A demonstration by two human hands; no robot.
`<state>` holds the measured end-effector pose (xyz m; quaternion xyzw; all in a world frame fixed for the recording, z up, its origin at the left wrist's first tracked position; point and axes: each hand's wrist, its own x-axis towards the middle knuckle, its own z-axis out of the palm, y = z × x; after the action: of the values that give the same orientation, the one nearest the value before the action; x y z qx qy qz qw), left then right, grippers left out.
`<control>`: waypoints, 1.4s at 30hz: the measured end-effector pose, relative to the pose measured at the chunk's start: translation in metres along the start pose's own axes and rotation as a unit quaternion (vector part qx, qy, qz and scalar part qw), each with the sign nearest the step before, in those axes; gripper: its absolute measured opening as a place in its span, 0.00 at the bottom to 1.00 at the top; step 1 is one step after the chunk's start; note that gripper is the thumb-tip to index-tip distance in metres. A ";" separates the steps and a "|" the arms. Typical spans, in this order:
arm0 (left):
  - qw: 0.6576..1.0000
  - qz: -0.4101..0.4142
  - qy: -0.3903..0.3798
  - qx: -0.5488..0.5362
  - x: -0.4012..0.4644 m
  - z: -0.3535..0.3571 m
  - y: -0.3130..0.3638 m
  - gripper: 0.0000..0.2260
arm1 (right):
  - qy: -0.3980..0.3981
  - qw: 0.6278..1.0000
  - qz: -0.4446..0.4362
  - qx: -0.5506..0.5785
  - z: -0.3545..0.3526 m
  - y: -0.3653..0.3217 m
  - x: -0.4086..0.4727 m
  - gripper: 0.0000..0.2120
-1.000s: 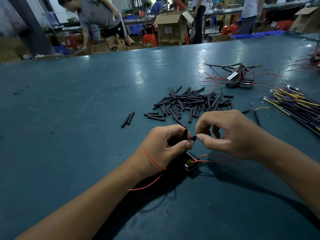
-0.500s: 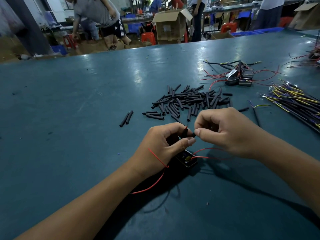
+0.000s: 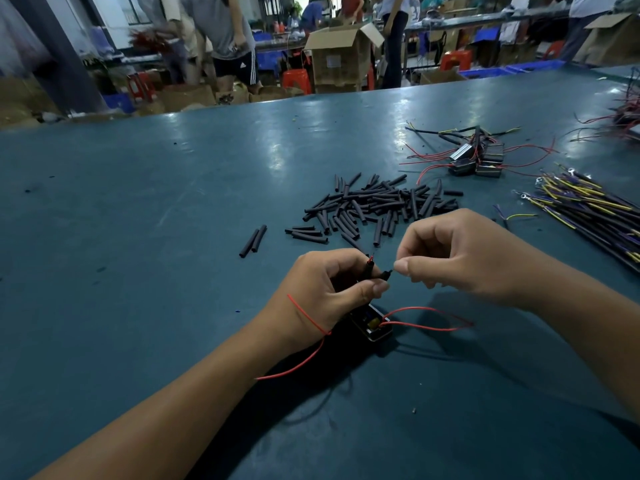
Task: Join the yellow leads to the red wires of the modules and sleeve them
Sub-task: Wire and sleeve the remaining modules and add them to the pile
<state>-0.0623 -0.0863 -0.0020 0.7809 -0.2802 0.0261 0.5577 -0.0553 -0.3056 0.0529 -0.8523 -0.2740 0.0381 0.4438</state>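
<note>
My left hand grips short black sleeves with a red wire tip poking up out of one. Under that hand a small black module lies on the table, its red wires looping right and another trailing over my left wrist. My right hand pinches a thin dark wire end just right of the sleeves, almost touching them. What the rest of my right fingers hold is hidden.
A heap of black sleeve pieces lies just beyond my hands, two more to the left. Further modules with red wires sit at the back right, a bundle of yellow and purple leads at the right edge. People and cartons stand beyond the table.
My hands stay together over the module. The right hand has drawn slightly right, opening a small gap from the sleeves. The red wire tip now shows above the sleeve.
</note>
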 end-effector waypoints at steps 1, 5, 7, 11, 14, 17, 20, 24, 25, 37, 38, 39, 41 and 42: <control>1.000 -0.003 0.001 -0.001 0.000 -0.001 0.000 0.02 | 0.003 1.000 0.000 0.000 -0.002 0.000 0.000 0.06; 1.000 -0.016 0.009 -0.010 0.000 -0.004 -0.001 0.03 | 0.050 0.999 0.013 0.014 -0.013 0.003 0.001 0.06; 1.000 -0.021 0.009 -0.016 0.000 -0.006 -0.002 0.02 | 0.102 0.994 0.026 -0.001 -0.020 0.008 0.003 0.06; 1.000 -0.015 0.002 -0.016 -0.002 -0.007 -0.003 0.03 | 0.266 0.938 0.099 -0.199 -0.042 0.031 0.007 0.07; 1.000 -0.003 0.006 -0.001 -0.001 -0.008 -0.006 0.03 | 0.306 0.900 0.177 -0.256 -0.064 0.052 0.007 0.08; 1.000 -0.009 0.013 -0.008 -0.001 -0.010 -0.007 0.04 | 0.266 0.861 0.257 -0.349 -0.084 0.077 0.006 0.09; 1.000 -0.005 0.017 -0.001 0.000 -0.009 -0.008 0.04 | 0.260 0.807 0.353 -0.395 -0.101 0.099 0.001 0.10; 0.999 -0.011 0.038 0.019 -0.001 -0.005 -0.009 0.04 | 0.268 0.738 0.449 -0.426 -0.105 0.119 -0.003 0.22; 0.999 -0.013 0.040 0.026 -0.001 -0.005 -0.009 0.04 | 0.256 0.735 0.459 -0.427 -0.104 0.123 -0.002 0.22; 0.999 0.004 0.041 0.009 -0.002 -0.005 -0.013 0.05 | 0.338 0.723 0.436 -0.416 -0.118 0.134 -0.008 0.18; 0.999 0.007 0.040 0.010 -0.001 -0.005 -0.013 0.04 | 0.330 0.717 0.445 -0.423 -0.120 0.135 -0.010 0.19; 0.999 0.006 0.036 0.009 0.001 -0.005 -0.014 0.04 | 0.316 0.714 0.455 -0.429 -0.120 0.135 -0.011 0.20; 1.000 0.001 0.020 0.000 0.007 -0.007 -0.014 0.06 | 0.290 0.712 0.469 -0.435 -0.120 0.136 -0.010 0.17; 1.000 -0.001 0.011 -0.004 0.012 -0.009 -0.014 0.06 | 0.281 0.712 0.474 -0.435 -0.118 0.136 -0.009 0.16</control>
<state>-0.0435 -0.0804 -0.0064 0.7783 -0.2734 0.0331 0.5642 0.0329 -0.4590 0.0166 -0.9407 0.3167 -0.1213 0.0040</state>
